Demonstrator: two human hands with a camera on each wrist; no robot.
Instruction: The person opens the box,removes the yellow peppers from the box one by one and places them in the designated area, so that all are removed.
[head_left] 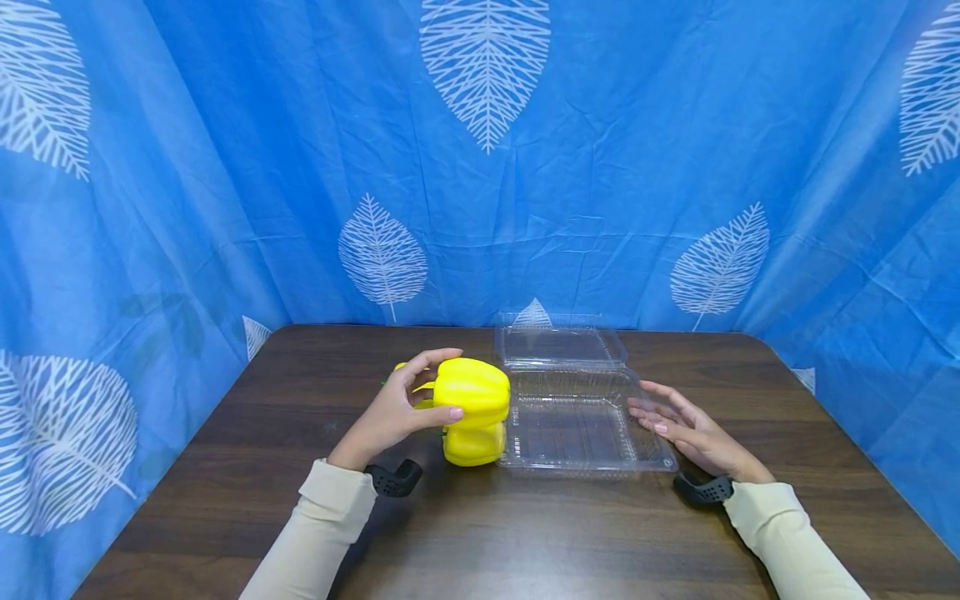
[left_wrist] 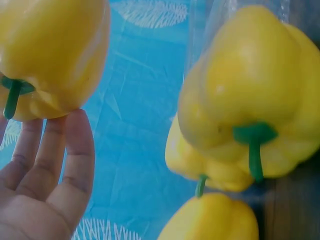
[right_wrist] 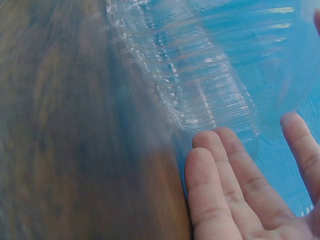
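My left hand (head_left: 390,415) grips a yellow bell pepper (head_left: 472,385) with a green stem, thumb on the near side and fingers on the far side. It is raised off the table, just left of a clear plastic container (head_left: 592,464). Another yellow pepper (head_left: 474,450) stands below it. In the left wrist view several more peppers, including a large one (left_wrist: 255,80), appear to the right of the held one. My right hand (head_left: 693,433) rests with extended fingers at the container's right wall; the right wrist view shows fingertips (right_wrist: 202,160) close against the ribbed plastic.
The container's lid (head_left: 562,346) lies folded back, hinged at the far side. Dark wooden table (head_left: 570,542) spreads beneath everything. A blue curtain (head_left: 600,208) with white leaf prints hangs behind the table and at both sides.
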